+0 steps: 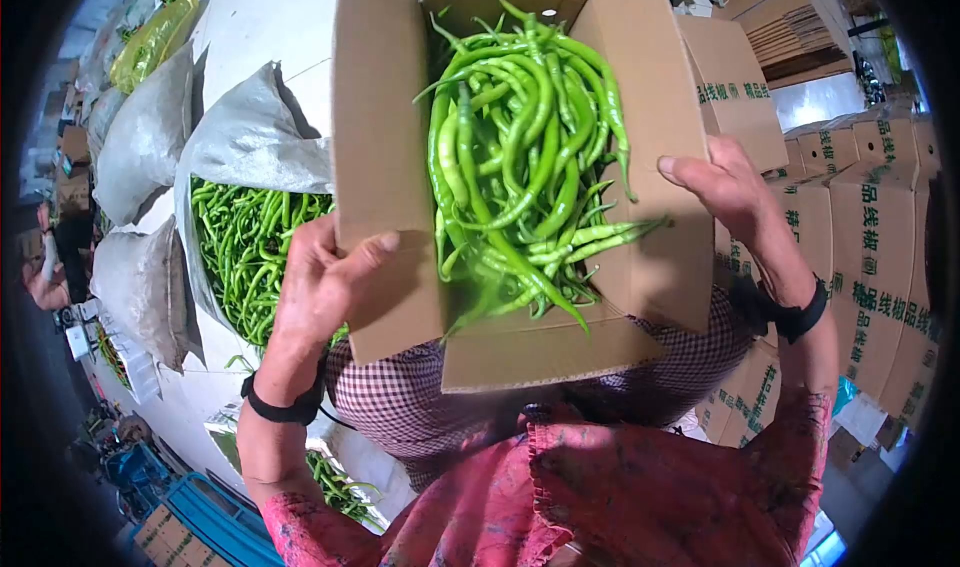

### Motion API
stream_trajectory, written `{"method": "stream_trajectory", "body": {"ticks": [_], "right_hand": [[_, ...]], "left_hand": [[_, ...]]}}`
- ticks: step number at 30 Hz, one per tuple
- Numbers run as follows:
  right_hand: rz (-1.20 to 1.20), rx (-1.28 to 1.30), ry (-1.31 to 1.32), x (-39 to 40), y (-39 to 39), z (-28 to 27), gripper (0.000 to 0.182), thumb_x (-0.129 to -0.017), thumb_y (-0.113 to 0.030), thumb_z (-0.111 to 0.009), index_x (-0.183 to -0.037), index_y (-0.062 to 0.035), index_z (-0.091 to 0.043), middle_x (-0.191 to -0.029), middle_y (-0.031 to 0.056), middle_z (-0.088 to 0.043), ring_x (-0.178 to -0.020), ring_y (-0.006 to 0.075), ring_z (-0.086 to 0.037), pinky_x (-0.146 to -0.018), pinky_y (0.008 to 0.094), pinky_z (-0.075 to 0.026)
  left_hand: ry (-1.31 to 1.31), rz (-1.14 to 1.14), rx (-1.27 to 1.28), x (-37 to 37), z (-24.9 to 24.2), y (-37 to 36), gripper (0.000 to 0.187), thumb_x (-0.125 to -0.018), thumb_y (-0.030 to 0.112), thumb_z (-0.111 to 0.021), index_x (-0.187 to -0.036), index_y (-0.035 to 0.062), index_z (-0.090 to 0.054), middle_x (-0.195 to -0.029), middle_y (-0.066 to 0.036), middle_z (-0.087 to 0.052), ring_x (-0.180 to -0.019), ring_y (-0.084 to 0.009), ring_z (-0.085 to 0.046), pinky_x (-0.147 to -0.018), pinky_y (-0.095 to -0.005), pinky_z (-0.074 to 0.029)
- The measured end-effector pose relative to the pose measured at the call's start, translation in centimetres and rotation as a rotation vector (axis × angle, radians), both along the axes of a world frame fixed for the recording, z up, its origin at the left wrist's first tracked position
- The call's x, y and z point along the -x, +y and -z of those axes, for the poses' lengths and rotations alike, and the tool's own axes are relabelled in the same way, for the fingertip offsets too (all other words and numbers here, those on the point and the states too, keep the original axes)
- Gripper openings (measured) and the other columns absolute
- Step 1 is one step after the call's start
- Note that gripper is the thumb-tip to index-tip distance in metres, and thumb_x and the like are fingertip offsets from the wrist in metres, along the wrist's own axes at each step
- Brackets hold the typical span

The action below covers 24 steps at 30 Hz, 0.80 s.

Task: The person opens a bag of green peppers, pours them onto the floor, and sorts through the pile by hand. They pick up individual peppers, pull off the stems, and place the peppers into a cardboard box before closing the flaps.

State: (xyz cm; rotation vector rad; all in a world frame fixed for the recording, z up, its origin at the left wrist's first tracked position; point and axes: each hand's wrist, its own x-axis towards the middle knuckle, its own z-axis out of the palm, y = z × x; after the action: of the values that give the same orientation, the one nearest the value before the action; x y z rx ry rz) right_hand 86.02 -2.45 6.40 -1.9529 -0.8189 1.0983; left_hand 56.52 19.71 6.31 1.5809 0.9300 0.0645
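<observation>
An open cardboard box full of long green chili peppers is between my two hands, just in front of my lap. My left hand grips its left flap, thumb on the inner face and fingers hidden behind. On the other side my right hand is closed on the right flap in the same way, thumb on the inside. The front flap hangs out toward me. A few peppers lean over the front edge, and some stick up at the back.
To the left, an opened sack spills green peppers beside several closed grey sacks. Printed cartons are stacked at the right. Flattened cardboard lies at the top right. A blue metal frame stands lower left.
</observation>
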Motion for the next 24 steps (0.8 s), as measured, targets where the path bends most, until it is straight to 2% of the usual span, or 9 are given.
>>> {"method": "stream_trajectory", "body": {"ticks": [3, 5, 10, 12, 14, 17, 19, 21, 24], "right_hand": [[0.038, 0.121, 0.075, -0.2, -0.1, 2.7, 0.033, -0.085, -0.020, -0.054, -0.106, 0.0048, -0.063, -0.091, 0.0103, -0.068, -0.082, 0.0152, -0.061, -0.076, 0.0320, -0.048], [-0.107, 0.087, -0.031, -0.7, 0.3, 2.5, 0.034, -0.089, -0.020, -0.054, -0.110, 0.0063, -0.061, -0.094, 0.0062, -0.066, -0.084, 0.0116, -0.057, -0.077, 0.0293, -0.047], [-0.061, 0.029, 0.085, 0.0, 0.3, -0.3, 0.038, -0.086, -0.024, -0.056, -0.109, 0.0060, -0.062, -0.092, 0.0069, -0.067, -0.084, 0.0129, -0.059, -0.077, 0.0304, -0.048], [-0.054, 0.066, 0.136, 0.9, -0.3, 0.0, 0.040, -0.085, -0.025, -0.056, -0.110, 0.0053, -0.063, -0.096, 0.0083, -0.069, -0.087, 0.0148, -0.062, -0.079, 0.0318, -0.050], [-0.056, 0.159, 0.032, 0.4, -0.1, 0.9, 0.046, -0.085, -0.039, -0.056, -0.101, 0.0039, -0.062, -0.076, 0.0028, -0.062, -0.066, 0.0135, -0.055, -0.058, 0.0329, -0.044], [-0.290, 0.328, -0.285, -1.2, -0.2, -0.2, 0.042, -0.085, -0.039, -0.058, -0.093, 0.0015, -0.062, -0.068, 0.0051, -0.059, -0.059, 0.0156, -0.053, -0.053, 0.0348, -0.042], [-0.272, 0.441, -0.472, -0.9, 0.2, -1.3, 0.033, -0.086, -0.033, -0.060, -0.086, 0.0006, -0.060, -0.063, 0.0079, -0.055, -0.057, 0.0167, -0.052, -0.054, 0.0335, -0.042], [0.018, 0.106, -0.718, 0.3, 1.2, -2.5, 0.027, -0.087, -0.028, -0.060, -0.090, -0.0019, -0.065, -0.069, 0.0197, -0.060, -0.066, 0.0329, -0.062, -0.061, 0.0430, -0.046], [-0.212, 0.007, -0.611, 1.1, 4.9, -2.6, 0.028, -0.089, -0.028, -0.058, -0.091, -0.0003, -0.061, -0.076, 0.0207, -0.061, -0.072, 0.0341, -0.062, -0.065, 0.0446, -0.046]], "left_hand": [[-0.042, -0.043, 0.113, 0.6, 2.2, 1.0, 0.025, -0.085, 0.014, -0.066, -0.101, -0.0049, -0.065, -0.084, -0.007, -0.068, -0.072, -0.0098, -0.058, -0.066, -0.0265, -0.048], [0.067, 0.212, -0.066, -0.1, 2.9, 1.8, 0.024, -0.083, 0.013, -0.067, -0.101, -0.0034, -0.067, -0.086, -0.006, -0.069, -0.075, -0.0102, -0.060, -0.069, -0.0270, -0.049], [-0.063, 0.043, 0.001, 0.2, 1.3, 0.1, 0.020, -0.085, 0.015, -0.068, -0.096, -0.0011, -0.070, -0.079, -0.003, -0.069, -0.071, -0.0073, -0.057, -0.064, -0.0263, -0.048], [0.043, 0.079, 0.122, 1.0, 3.5, 0.4, 0.020, -0.086, 0.016, -0.068, -0.097, -0.0008, -0.070, -0.080, -0.003, -0.069, -0.071, -0.0072, -0.058, -0.064, -0.0257, -0.048], [0.096, 0.155, 0.150, 0.6, 3.6, 1.1, 0.021, -0.090, 0.020, -0.065, -0.095, 0.0001, -0.070, -0.078, -0.002, -0.067, -0.070, -0.0070, -0.059, -0.064, -0.0249, -0.049], [0.019, 0.176, 0.199, 0.8, 3.6, 0.9, 0.025, -0.091, 0.023, -0.064, -0.097, -0.0003, -0.069, -0.079, -0.001, -0.066, -0.071, -0.0066, -0.058, -0.065, -0.0248, -0.049], [-0.009, 0.174, 0.204, 0.9, 2.8, 0.6, 0.030, -0.091, 0.025, -0.063, -0.104, -0.0021, -0.066, -0.084, -0.004, -0.067, -0.075, -0.0081, -0.059, -0.068, -0.0253, -0.049], [-0.027, 0.248, 0.101, 1.2, 3.0, 0.4, 0.035, -0.091, 0.026, -0.063, -0.111, -0.0034, -0.062, -0.089, -0.006, -0.068, -0.079, -0.0104, -0.061, -0.071, -0.0270, -0.050], [-0.047, 0.288, -0.003, 1.1, 2.1, -0.2, 0.035, -0.090, 0.023, -0.063, -0.112, -0.0042, -0.059, -0.088, -0.011, -0.068, -0.076, -0.0164, -0.063, -0.072, -0.0299, -0.051]]}}
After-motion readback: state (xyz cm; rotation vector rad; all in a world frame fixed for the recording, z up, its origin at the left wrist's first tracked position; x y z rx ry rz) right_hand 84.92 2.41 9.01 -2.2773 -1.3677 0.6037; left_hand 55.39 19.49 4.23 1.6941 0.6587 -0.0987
